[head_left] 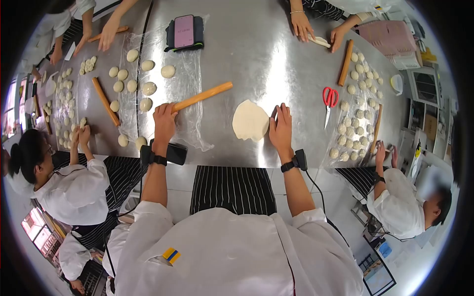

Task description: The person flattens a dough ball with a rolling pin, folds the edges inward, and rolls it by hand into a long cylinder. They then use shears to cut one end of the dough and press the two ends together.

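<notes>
My left hand (164, 123) grips the near end of a wooden rolling pin (203, 95), which angles up and to the right above the steel table (256, 54). A flattened round of pale dough (250, 120) lies on the table in front of me. My right hand (281, 129) rests flat beside it, fingertips touching the dough's right edge. Both wrists carry black bands with small devices.
Several dough balls (146, 89) sit on plastic wrap (187, 74) to the left, more on wrap at the right (353, 118). Red scissors (329, 98), a phone on a black case (184, 31), other rolling pins (105, 100) and other people's hands surround the table.
</notes>
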The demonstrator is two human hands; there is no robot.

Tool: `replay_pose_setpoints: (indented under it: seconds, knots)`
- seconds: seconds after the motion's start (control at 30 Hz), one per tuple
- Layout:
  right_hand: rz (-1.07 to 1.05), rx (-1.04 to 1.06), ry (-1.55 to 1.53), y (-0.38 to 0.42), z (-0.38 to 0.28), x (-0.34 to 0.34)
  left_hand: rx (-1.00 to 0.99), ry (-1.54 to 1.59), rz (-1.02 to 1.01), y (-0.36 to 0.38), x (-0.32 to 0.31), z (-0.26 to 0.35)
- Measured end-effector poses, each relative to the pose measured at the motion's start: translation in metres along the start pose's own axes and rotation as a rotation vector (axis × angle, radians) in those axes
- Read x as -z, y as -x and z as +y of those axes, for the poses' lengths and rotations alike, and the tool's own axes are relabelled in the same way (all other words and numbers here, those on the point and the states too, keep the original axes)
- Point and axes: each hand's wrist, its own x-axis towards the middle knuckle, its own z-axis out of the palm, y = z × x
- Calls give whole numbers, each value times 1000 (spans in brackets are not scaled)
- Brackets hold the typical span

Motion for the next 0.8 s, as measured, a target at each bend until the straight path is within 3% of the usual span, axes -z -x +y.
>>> replay_pose_setpoints:
  seconds: [0.17,0.23,0.3,0.4,0.5,0.57,0.7,0.8]
  knots:
    - [23,-9,-24,2,-11,-8,33,21,-17,-22,-6,8]
    - [-10,66,-2,-1,-23,-12,-38,-103,105,-23,-8,27]
    - [-43,104,20,-10,-40,-14,-63,95,181,-22,-29,51]
    - [-104,158,58,-29,-54,-25,-156,266,-24,-24,-45,148]
    - [-149,187,95,-33,-57,-35,-241,254,-132,-27,-84,200]
    - [-194,289,300,-32,-47,-43,-153,205,-248,-26,-109,214]
    - [-176,263,233,-17,-42,-39,-185,200,-208,-19,-118,211]
    - [-209,262,202,-1,-39,-31,-224,230,-314,-10,-102,203]
